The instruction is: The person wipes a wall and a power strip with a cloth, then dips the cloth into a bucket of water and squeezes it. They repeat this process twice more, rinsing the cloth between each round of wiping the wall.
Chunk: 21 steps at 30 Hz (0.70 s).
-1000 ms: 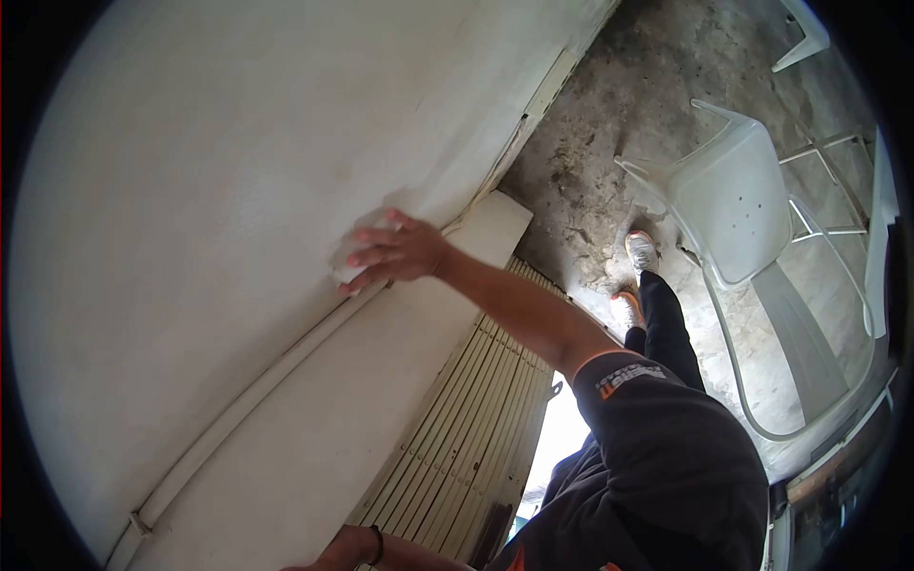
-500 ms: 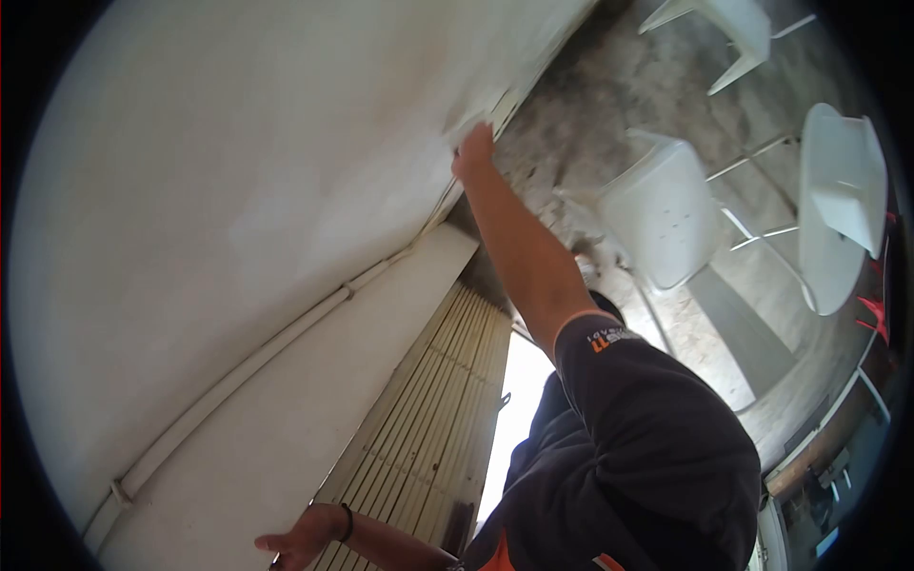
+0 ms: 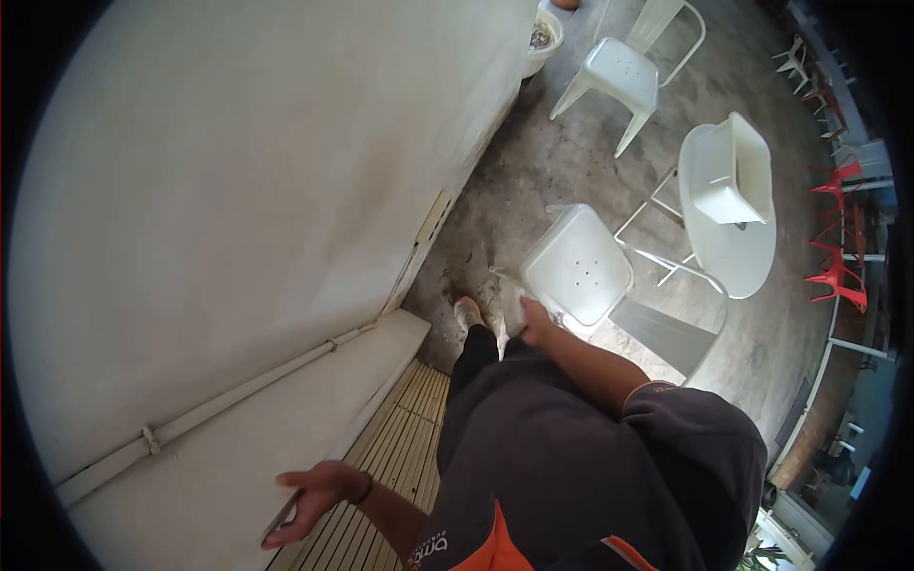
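Note:
At the lower left, my left hand (image 3: 319, 495), with a dark band on its wrist, is closed on a thin, flat, grey object (image 3: 283, 514) seen nearly edge-on; I cannot tell its kind. It hangs over the white ledge (image 3: 228, 452). Near the middle, my right hand (image 3: 536, 322) grips a whitish flat piece (image 3: 515, 309), partly hidden by the fingers. That hand is low in front of my body, beside a white metal chair (image 3: 578, 266). The stained white wall (image 3: 257, 190) rises to the left.
A pipe (image 3: 243, 381) runs along the ledge, beside a slatted surface (image 3: 400, 419). My shoe (image 3: 466, 312) stands on the concrete floor. Rightward are a round white table (image 3: 733, 252) bearing a white tub (image 3: 738, 171), another white chair (image 3: 624, 71) and red chairs (image 3: 838, 281). A planter (image 3: 543, 43) stands behind.
My right hand has left the wall and come down toward my body with the whitish piece. My left hand has risen slightly, and the view has shifted, showing more floor and furniture.

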Available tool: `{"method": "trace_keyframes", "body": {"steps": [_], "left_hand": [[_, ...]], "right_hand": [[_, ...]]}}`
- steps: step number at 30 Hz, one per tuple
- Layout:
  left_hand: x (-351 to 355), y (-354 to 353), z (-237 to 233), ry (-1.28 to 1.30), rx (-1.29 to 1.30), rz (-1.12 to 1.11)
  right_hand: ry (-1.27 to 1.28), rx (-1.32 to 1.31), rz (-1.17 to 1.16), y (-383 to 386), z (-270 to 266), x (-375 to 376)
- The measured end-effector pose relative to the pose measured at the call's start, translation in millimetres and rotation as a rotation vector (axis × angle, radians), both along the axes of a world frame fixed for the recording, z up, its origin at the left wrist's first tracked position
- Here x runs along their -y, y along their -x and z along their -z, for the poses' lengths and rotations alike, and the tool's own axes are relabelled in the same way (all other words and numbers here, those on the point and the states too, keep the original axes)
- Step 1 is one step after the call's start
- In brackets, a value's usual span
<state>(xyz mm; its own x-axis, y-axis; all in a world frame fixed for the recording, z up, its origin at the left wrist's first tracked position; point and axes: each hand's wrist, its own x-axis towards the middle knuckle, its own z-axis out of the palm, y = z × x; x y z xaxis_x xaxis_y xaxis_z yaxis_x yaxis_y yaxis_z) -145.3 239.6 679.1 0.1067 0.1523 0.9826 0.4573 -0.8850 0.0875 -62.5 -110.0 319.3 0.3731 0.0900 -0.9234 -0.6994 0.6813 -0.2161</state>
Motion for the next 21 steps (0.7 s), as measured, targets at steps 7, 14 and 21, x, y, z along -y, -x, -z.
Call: {"method": "trace_keyframes", "body": {"steps": [7,14,21], "left_hand": [[59,-80,10,0.196,-0.134,0.24],[72,-119,21,0.447,-0.184,0.52],[70,-193,77,0.438,-0.029,0.35]], "right_hand": [[-0.075,0.428,0.206,-128,-130,58],[0.018,0.445,0.222,-209,-180,56],[-0.115,0.652,0.254,-340,-101,62]]}}
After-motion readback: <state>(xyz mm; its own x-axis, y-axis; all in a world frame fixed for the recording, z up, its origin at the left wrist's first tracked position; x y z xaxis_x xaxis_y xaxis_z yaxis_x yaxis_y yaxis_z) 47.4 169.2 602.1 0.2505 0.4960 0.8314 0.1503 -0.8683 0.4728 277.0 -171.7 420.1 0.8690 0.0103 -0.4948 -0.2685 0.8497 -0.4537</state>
